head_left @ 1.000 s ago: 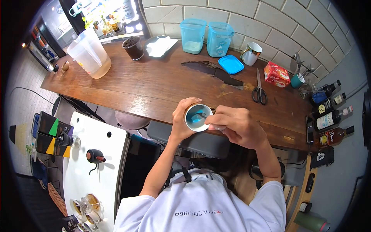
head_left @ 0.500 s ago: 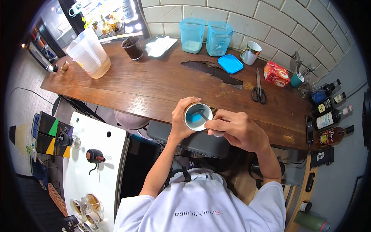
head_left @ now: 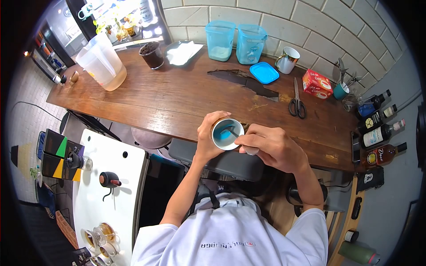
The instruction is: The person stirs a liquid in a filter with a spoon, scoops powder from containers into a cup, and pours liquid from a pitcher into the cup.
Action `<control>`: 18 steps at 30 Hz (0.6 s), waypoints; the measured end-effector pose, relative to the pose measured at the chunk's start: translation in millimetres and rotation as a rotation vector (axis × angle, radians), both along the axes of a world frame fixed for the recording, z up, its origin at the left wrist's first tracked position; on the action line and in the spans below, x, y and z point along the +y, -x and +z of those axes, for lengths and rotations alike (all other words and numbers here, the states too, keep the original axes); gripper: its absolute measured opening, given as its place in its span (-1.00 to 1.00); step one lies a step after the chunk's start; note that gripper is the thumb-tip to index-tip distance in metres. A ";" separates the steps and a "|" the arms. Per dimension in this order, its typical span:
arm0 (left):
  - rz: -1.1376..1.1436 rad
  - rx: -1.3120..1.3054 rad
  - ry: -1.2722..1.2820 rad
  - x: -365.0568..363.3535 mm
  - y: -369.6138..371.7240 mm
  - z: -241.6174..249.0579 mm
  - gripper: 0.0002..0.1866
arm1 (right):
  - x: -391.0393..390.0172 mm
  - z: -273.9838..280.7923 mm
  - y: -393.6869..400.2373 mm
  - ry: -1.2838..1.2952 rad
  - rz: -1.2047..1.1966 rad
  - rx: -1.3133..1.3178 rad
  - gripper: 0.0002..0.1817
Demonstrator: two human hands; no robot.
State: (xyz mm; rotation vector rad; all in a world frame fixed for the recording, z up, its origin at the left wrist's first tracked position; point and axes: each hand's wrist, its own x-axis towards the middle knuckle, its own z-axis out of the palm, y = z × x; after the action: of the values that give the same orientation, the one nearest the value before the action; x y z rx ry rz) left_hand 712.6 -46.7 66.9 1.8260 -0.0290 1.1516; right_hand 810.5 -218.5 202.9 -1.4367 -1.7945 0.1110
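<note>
Near the table's front edge, my left hand [head_left: 207, 138] is wrapped round the side of a mug [head_left: 218, 138]. Its white inside faces me, with something light blue low in it. A metal spoon [head_left: 232, 132] slants down into the mug, pinched in the fingers of my right hand [head_left: 278, 148]. The right fingertips are close to the mug's rim. My fingers cover most of the spoon's handle and part of the mug's outer wall.
On the wooden table [head_left: 177, 97] are scissors [head_left: 297, 99], a red box [head_left: 317, 84], a blue lid [head_left: 265, 73], another mug [head_left: 287, 60], two blue containers [head_left: 219, 42], a dark-filled cup [head_left: 151, 55] and a pitcher [head_left: 102, 64]. Bottles [head_left: 377, 136] stand at right.
The spoon has shifted slightly inside the mug, with a small movement of my right hand. My left hand and the mug stay almost in place.
</note>
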 end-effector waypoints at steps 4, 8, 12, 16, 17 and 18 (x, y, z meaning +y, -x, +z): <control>0.003 0.006 -0.001 -0.2 -0.6 -0.8 -0.23 | 2.3 -2.9 2.3 -0.004 0.017 0.015 -0.67; -0.023 0.000 0.012 1.2 0.5 -1.0 -0.23 | 3.1 -1.5 0.0 -0.088 0.031 0.042 -0.65; -0.016 -0.002 -0.003 1.8 0.1 -1.3 -0.22 | 5.2 -3.5 -0.1 -0.100 0.020 0.021 -0.64; -0.020 -0.009 -0.005 2.0 -0.1 -2.0 -0.22 | 5.2 -6.9 2.6 -0.074 0.029 0.018 -0.65; -0.021 -0.009 -0.005 1.7 -0.2 -1.2 -0.22 | 5.0 -7.0 2.9 -0.076 0.027 0.018 -0.67; -0.016 -0.011 -0.007 0.9 0.0 0.0 -0.22 | 4.2 -5.8 2.5 -0.076 0.026 0.019 -0.67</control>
State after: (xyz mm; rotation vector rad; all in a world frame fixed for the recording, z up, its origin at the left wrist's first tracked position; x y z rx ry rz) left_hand 712.6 -45.8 66.9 1.8220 -0.0541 1.1513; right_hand 808.0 -214.3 197.1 -1.3552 -1.7833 0.0685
